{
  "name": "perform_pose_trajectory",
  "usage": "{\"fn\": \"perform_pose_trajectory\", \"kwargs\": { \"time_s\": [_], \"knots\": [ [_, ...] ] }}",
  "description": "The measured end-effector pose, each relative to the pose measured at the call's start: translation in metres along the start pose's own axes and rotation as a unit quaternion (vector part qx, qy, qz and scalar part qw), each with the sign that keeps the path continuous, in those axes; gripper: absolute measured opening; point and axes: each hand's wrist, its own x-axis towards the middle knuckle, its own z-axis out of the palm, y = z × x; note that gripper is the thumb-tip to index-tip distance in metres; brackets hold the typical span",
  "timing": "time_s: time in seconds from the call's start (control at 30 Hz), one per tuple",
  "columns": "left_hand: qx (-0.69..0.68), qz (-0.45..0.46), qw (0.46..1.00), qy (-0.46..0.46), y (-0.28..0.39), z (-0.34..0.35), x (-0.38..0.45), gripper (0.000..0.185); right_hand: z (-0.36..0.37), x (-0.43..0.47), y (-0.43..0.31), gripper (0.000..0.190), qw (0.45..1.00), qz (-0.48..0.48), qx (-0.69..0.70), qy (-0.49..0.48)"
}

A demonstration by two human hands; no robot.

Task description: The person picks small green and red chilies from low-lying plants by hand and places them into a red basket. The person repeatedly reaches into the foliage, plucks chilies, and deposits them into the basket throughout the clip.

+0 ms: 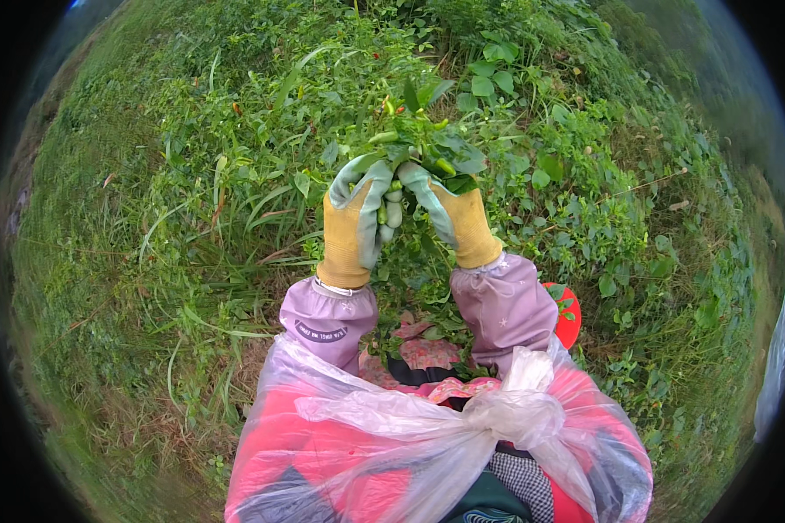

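Observation:
My left hand (358, 212), in a yellow knit glove with a pale green coated palm, is curled around several green chili peppers (383, 212), partly hidden by the fingers. Close beside it, my right hand (448, 206) wears a matching glove and grips a leafy chili pepper sprig (454, 153). Green peppers (384, 137) and a few orange-red ones stick out among the sprig's leaves. The right fingertips are partly hidden behind foliage. Both forearms are in mauve sleeve covers (505, 307).
Dense chili plants (255, 124) mixed with long grass (235, 216) surround me. Broad-leaved vines (497, 72) grow at the upper right. A red container (568, 317), partly hidden, lies by my right forearm. Knotted clear plastic sheeting (517, 418) wraps my body.

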Motion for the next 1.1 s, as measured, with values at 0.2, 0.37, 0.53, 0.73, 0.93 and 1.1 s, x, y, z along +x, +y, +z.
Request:
{"fn": "perform_pose_trajectory", "kwargs": {
  "time_s": [0.2,0.37,0.53,0.73,0.93,1.1],
  "knots": [
    [-0.500,-0.309,0.801,-0.111,-0.009,0.011,0.007,0.021,-0.022,-0.005,0.016,0.045,0.992,-0.106,-0.006,0.070],
    [-0.580,-0.352,0.709,-0.192,-0.003,0.042,0.007,0.026,-0.035,-0.024,0.031,0.051,0.992,0.021,0.020,0.122],
    [-0.604,-0.477,0.583,-0.261,0.014,0.103,-0.010,0.026,-0.052,-0.046,0.046,0.050,0.974,0.108,0.041,0.193],
    [-0.421,-0.654,0.521,-0.353,0.009,0.217,-0.057,0.026,-0.075,-0.071,0.059,0.047,0.960,0.140,0.047,0.238],
    [-0.260,-0.651,0.540,-0.465,-0.057,0.335,-0.132,0.052,-0.086,-0.083,0.064,0.045,0.950,0.149,0.055,0.269],
    [-0.175,-0.414,0.581,-0.679,-0.094,0.370,-0.142,0.099,-0.092,-0.092,0.062,0.042,0.946,0.151,0.058,0.281]
  ]
}}
